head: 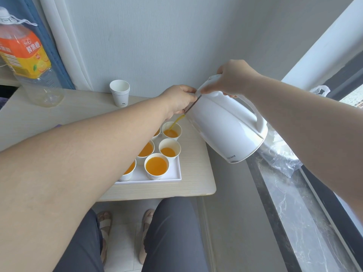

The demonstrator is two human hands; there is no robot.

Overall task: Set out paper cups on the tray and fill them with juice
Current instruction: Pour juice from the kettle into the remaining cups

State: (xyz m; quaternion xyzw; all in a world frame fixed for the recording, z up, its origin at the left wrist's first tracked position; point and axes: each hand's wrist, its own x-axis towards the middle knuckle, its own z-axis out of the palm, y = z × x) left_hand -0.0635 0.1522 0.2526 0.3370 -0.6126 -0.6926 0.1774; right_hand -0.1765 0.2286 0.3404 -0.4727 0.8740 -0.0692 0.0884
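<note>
A white kettle (224,126) is tilted over a white tray (174,176) on the table. My right hand (233,77) grips its handle at the top. My left hand (177,100) holds the lid edge near the spout. A thin stream of orange juice (177,120) falls from the spout into the far right paper cup (172,130). Several other paper cups on the tray hold juice, among them the nearest one (156,166) and one behind it (170,149). My left forearm hides part of the left row of cups.
A stack of empty paper cups (119,93) stands at the back of the wooden table (194,185). A large, nearly empty juice bottle (27,55) stands at the far left. A marble window ledge (294,213) with a plastic bag (282,156) runs along the right. My legs are below the table.
</note>
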